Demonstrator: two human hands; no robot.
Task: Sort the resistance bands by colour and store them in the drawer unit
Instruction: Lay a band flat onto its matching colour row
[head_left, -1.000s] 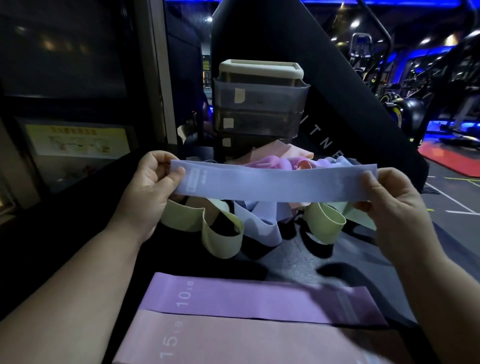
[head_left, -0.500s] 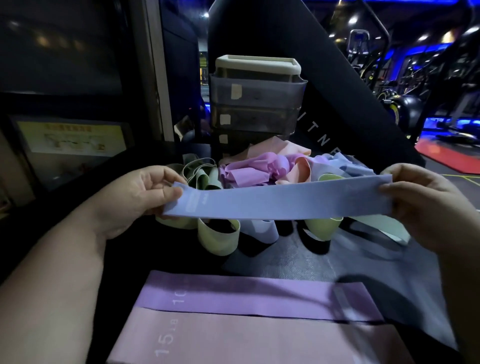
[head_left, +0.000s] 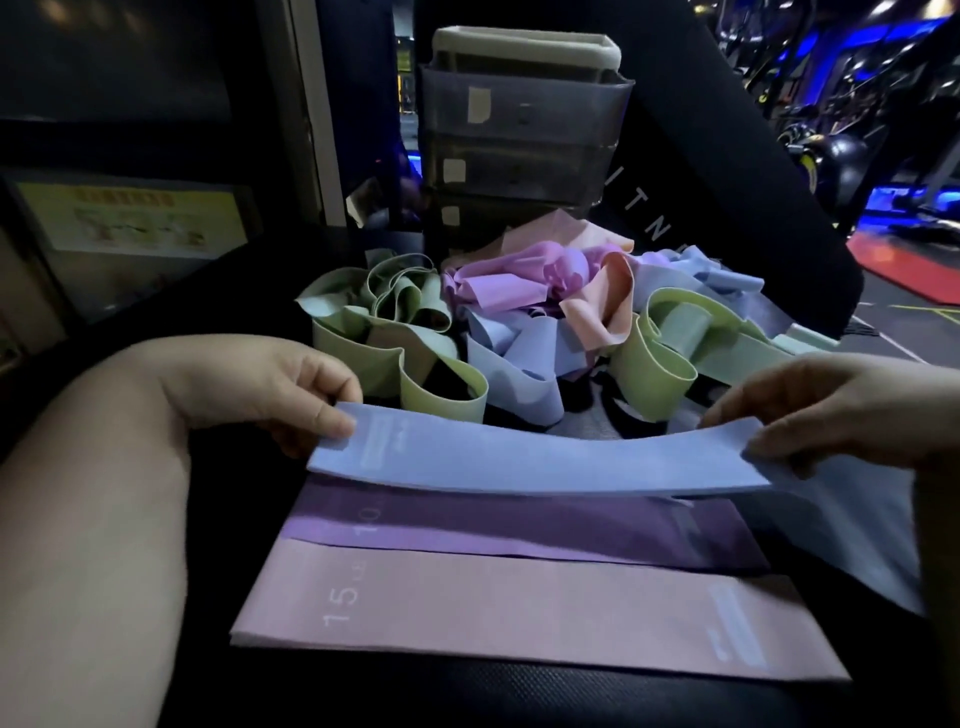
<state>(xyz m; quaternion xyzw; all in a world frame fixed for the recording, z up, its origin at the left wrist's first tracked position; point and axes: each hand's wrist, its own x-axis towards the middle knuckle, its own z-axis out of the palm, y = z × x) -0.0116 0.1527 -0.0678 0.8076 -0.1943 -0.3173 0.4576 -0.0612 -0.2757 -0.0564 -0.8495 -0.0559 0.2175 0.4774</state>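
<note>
**A:** Head view first. Where is the blue band?

**B:** The blue band is held flat and crosswise in front of the drawer unit. It is on the near side of the heap of loose bands that lies at the unit's foot.

**A:** And the grip?

**B:** The left hand pinches the band's left end between thumb and fingers. The right hand grasps the right end the same way. Both hold that 1 band.

**A:** What lies beyond it?

**B:** 2 flat bands, farther from the drawer unit. The purple band, marked 10, sits partly under the blue one; whether they touch I cannot tell. The pink band, marked 15, is farthest from the unit and meets the purple band's long edge.

**A:** The unit itself?

**B:** 3 smoky drawers are stacked, each with a pale label. Green, lilac, peach and pale blue loops are tangled just before the lowest.
</note>
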